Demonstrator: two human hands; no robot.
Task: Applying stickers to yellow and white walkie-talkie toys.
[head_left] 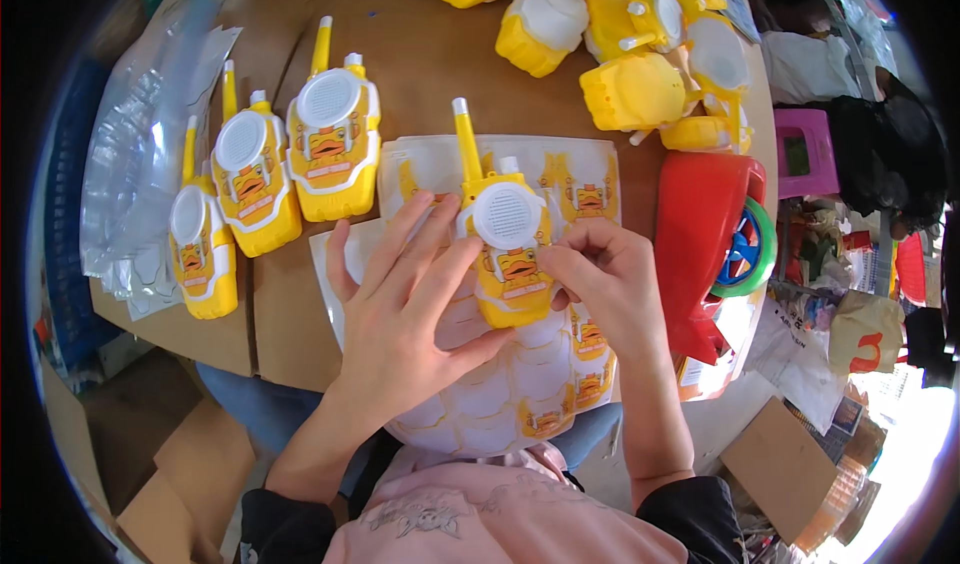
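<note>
A yellow and white toy walkie-talkie (512, 264), with an orange duck-face sticker and a round white speaker grille, lies upright in front of me on a sticker sheet (540, 364). Spread fingers of my left hand (395, 314) rest along its left side, the thumb near its bottom edge. My right hand (605, 279) is closed in a pinch at its right edge, the thumb tip beside the sticker; whatever lies between those fingertips is hidden. Part of the sheet has printed duck stickers, and other spots on it are bare.
Three similar walkie-talkies (333, 149) with stickers stand in a row at left, beside clear plastic bags (150, 154). More yellow walkie-talkies (635, 94) are piled at the far right. A red toy (695, 244) with a green-rimmed wheel lies right of the sheet. Cardboard (290, 304) covers the table.
</note>
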